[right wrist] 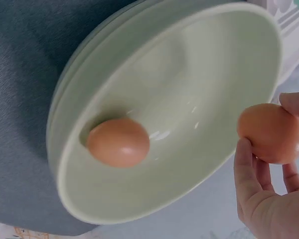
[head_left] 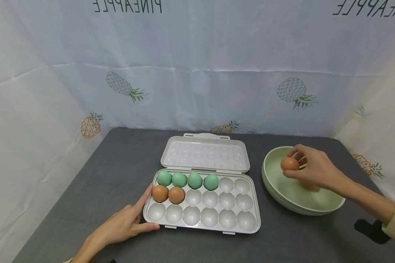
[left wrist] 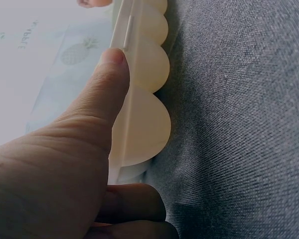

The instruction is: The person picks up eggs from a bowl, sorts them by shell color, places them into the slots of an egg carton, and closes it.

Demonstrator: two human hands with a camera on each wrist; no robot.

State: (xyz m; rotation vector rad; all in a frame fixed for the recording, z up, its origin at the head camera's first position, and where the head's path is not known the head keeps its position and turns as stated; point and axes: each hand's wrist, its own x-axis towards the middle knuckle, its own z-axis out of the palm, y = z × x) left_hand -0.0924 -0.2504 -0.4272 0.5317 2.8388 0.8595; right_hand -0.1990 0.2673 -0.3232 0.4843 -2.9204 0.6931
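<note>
In the head view, my right hand (head_left: 316, 168) pinches a brown egg (head_left: 289, 163) above a pale green bowl (head_left: 330, 202). The right wrist view shows that egg (right wrist: 271, 133) between thumb and fingertips, while another brown egg (right wrist: 118, 143) lies inside the bowl (right wrist: 209, 64). My left hand (head_left: 123, 223) grips the near left corner of a white egg tray (head_left: 202, 226), index finger along its left side. In the left wrist view, the thumb (left wrist: 102, 94) lies against the tray's front rim. Several green eggs (head_left: 195, 180) fill part of the back row; two brown eggs (head_left: 168, 194) sit at the middle row's left.
The tray's hinged lid (head_left: 205, 155) lies folded back behind it. More than one bowl appears stacked at the right. A dark grey tabletop (head_left: 128, 157) carries everything, with a pineapple-print curtain (head_left: 197, 95) hanging behind. A black strap (head_left: 372, 231) sits near my right wrist.
</note>
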